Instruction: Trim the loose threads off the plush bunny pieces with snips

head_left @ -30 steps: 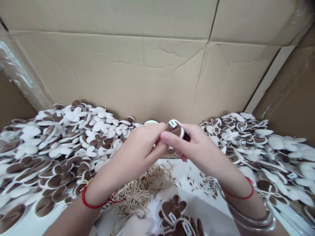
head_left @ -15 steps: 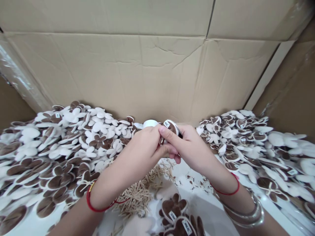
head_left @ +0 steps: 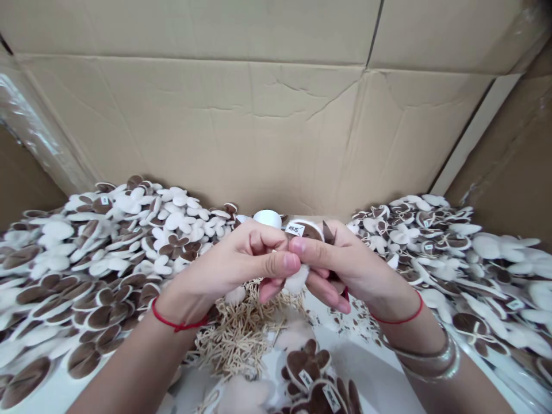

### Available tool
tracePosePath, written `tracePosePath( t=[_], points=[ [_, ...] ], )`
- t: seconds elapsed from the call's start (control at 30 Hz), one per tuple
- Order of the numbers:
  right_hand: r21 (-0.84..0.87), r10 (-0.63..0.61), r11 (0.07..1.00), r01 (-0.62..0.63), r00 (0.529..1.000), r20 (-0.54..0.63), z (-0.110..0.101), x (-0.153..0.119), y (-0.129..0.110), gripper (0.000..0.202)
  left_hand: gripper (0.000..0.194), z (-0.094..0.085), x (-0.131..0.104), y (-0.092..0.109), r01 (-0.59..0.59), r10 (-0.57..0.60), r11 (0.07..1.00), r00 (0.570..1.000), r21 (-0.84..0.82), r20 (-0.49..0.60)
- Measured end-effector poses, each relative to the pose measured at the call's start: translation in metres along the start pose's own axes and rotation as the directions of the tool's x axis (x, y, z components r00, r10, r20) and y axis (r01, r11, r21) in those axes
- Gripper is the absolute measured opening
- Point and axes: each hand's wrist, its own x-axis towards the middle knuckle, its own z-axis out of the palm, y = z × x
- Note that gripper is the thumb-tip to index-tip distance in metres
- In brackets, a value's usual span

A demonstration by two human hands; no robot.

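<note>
Between my two hands is a small brown-and-white plush piece (head_left: pixel 311 231) with a white printed label on its upper left. My left hand (head_left: pixel 248 259) pinches it from the left with thumb and fingers, and a white fuzzy part shows below the thumb. My right hand (head_left: pixel 345 256) grips it from the other side, thumb pressed close to the left thumb. A dark pointed bit sticks up beside the right hand; its kind is unclear. Fingers hide most of the piece. Under the hands lies a heap of short beige cords (head_left: pixel 241 333).
Plush pieces are heaped at left (head_left: pixel 103 259), and a pile at right (head_left: pixel 431 253) has some with cord bows. Labelled brown pieces (head_left: pixel 308 365) lie at the near edge. A white round item (head_left: pixel 267 218) stands behind my hands. Cardboard walls (head_left: pixel 224 132) enclose the white table.
The plush piece has turned, so its label and a white part show more plainly. My left hand has rolled, bringing its thumb forward over the piece. Both hands have shifted slightly.
</note>
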Motion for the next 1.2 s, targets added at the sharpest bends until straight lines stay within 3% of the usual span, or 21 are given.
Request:
tracePosePath(
  t=[0.1,0.2,0.33,0.47,0.53,0.6,0.67,0.8,0.83,0.87,0.9,0.97,1.03,1.13,1.2],
  points=[
    [0.218,-0.067,0.974,0.056,0.997,0.041,0.009,-0.002,0.004,0.043,0.036,0.008,0.000,-0.002,0.007,0.003,0.980,0.999,-0.200,0.050],
    [0.367,-0.085,0.928,0.064,0.996,0.042,0.015,-0.002,0.006,0.042,0.043,0.017,0.002,-0.004,-0.034,0.034,0.941,0.999,-0.338,-0.006],
    [0.530,-0.122,0.846,0.060,0.989,0.082,0.017,0.003,0.009,0.043,0.053,0.025,0.005,-0.008,-0.079,0.065,0.918,0.997,-0.390,-0.051],
    [0.664,-0.281,0.743,0.091,0.942,0.185,0.016,0.008,0.013,0.047,0.057,0.034,0.006,-0.013,-0.140,0.098,0.903,0.988,-0.405,-0.122],
    [0.693,-0.339,0.709,0.132,0.925,0.171,0.015,0.009,0.013,0.050,0.056,0.039,0.008,-0.015,-0.175,0.118,0.908,0.978,-0.380,-0.169],
    [0.670,-0.359,0.717,0.192,0.926,0.119,0.012,0.010,0.011,0.051,0.054,0.040,0.008,-0.014,-0.188,0.130,0.928,0.973,-0.322,-0.193],
    [0.571,-0.326,0.786,0.237,0.943,0.058,0.006,0.011,0.008,0.050,0.053,0.035,0.008,-0.010,-0.169,0.130,0.960,0.975,-0.225,-0.179],
    [0.275,-0.185,0.942,0.191,0.982,-0.047,-0.018,0.012,0.004,0.043,0.033,0.010,0.003,0.001,-0.049,0.062,0.994,0.989,0.096,-0.135],
    [0.224,-0.162,0.959,0.171,0.985,-0.061,-0.024,0.012,0.002,0.040,0.029,0.001,0.002,0.003,0.012,0.016,0.973,0.993,0.229,-0.121],
    [0.189,-0.142,0.970,0.152,0.988,-0.068,-0.030,0.012,0.001,0.037,0.031,-0.007,0.000,0.004,0.094,-0.018,0.816,0.990,0.570,-0.137],
    [0.148,-0.120,0.980,0.130,0.990,-0.077,-0.034,0.011,0.000,0.035,0.027,-0.014,-0.001,0.004,0.128,-0.044,0.744,0.989,0.655,-0.144],
    [0.069,-0.074,0.994,0.080,0.993,-0.094,-0.041,0.009,-0.003,0.032,0.019,-0.024,-0.003,0.001,0.152,-0.074,0.642,0.988,0.752,-0.137],
    [0.004,-0.041,0.999,0.042,0.993,-0.110,-0.043,0.007,-0.004,0.030,0.014,-0.027,-0.003,-0.001,0.146,-0.054,0.614,0.988,0.776,-0.143],
    [-0.073,-0.027,0.997,0.017,0.990,-0.136,-0.041,0.008,-0.004,0.032,0.029,-0.017,0.000,-0.004,0.154,0.066,0.594,0.969,0.790,-0.239],
    [-0.121,-0.034,0.993,0.015,0.987,-0.156,-0.038,0.011,-0.001,0.032,0.040,-0.005,0.001,-0.005,0.159,0.184,0.620,0.922,0.768,-0.340]
  ],
)
